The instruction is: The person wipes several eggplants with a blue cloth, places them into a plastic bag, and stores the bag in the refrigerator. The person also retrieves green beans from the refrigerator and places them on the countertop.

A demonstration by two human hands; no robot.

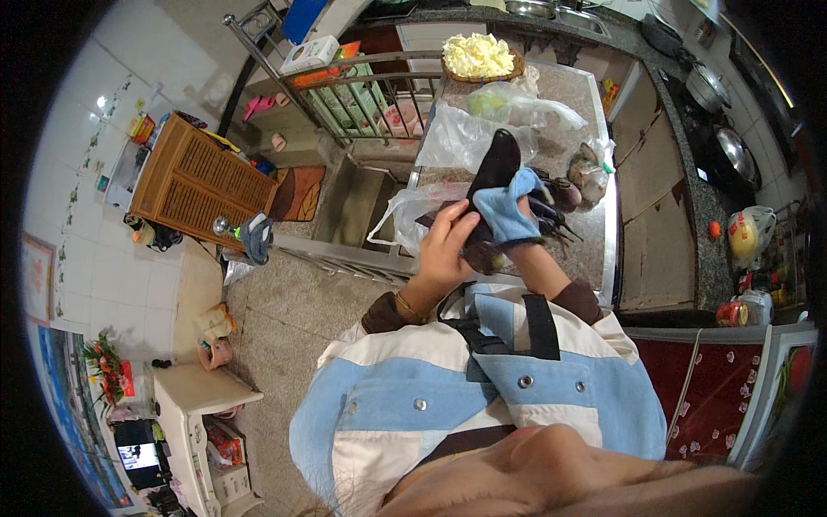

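Observation:
In the head view my left hand (446, 245) holds a large dark purple eggplant (502, 155) around its lower part, with the other end pointing away from me. My right hand (528, 226), largely covered by a light blue cloth (507, 205), presses that cloth against the eggplant's side. Beneath and right of my hands lie several slimmer eggplants (549, 216) on the speckled table (575, 258), and a rounder purple one (566, 194). A crumpled clear plastic bag (407, 213) is left of my left hand; another clear bag (452, 139) spreads beyond it.
Farther back on the table are a basket of pale leafy pieces (478, 57) and a bag with something green (494, 102). A knotted bag (589, 174) sits near the right edge. A metal railing (387, 77) borders the left; a granite counter (685, 161) with pans runs along the right.

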